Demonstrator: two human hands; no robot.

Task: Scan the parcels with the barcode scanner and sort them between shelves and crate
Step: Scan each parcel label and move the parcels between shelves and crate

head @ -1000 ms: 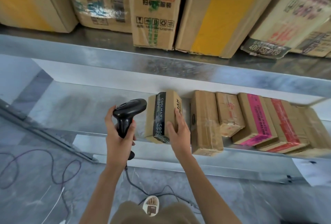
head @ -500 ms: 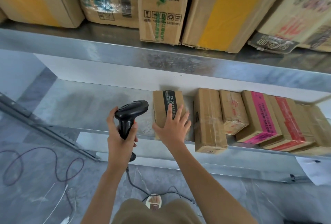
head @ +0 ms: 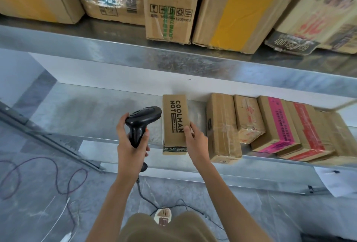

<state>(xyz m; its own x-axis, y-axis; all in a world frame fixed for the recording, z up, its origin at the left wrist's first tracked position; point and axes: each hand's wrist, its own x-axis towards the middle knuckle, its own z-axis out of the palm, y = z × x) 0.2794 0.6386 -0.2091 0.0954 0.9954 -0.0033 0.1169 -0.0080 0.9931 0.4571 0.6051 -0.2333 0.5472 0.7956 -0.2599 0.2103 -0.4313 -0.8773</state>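
I see my left hand gripping the scanner; right hand rests relaxed against the COOLMAN parcel at the lower shelf edge, with bare shelf to its left.

L hand fist-curled w/ arm extended; R hand fingers straight, arm reaching fwd.

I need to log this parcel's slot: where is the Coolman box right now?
In the head view, the Coolman box lies on the lower shelf, left of the row of boxes, between the scanner and the right hand.
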